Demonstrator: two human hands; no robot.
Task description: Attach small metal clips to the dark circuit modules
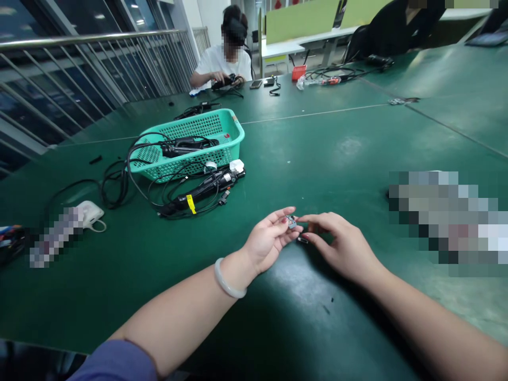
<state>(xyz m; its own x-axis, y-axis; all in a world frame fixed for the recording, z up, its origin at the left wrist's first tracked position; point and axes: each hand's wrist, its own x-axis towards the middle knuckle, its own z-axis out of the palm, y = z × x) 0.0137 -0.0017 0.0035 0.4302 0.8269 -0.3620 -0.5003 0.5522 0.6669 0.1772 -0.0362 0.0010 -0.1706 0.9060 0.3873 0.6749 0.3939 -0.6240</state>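
Observation:
My left hand [272, 235] is turned palm up above the table, thumb and fingers closed on a small blue-grey piece like a tiny circuit board [291, 222]. A pale bangle [229, 279] circles that wrist. From the right, my right hand [343, 243] reaches in, its index fingertip at the edge of the board. At its thumb tip is a small dark piece with a shiny metallic part [302, 239], seemingly pinched there; the fingers behind are partly hidden. Both pieces are too small to identify further.
Left of my hands stands a green basket [234, 140] holding black cabled devices. A taped black device [206, 188] with cables lies before it. A white charger-like block [91, 211] is farther left. Across the green table [270, 153] sits a person [222, 63] handling a dark object.

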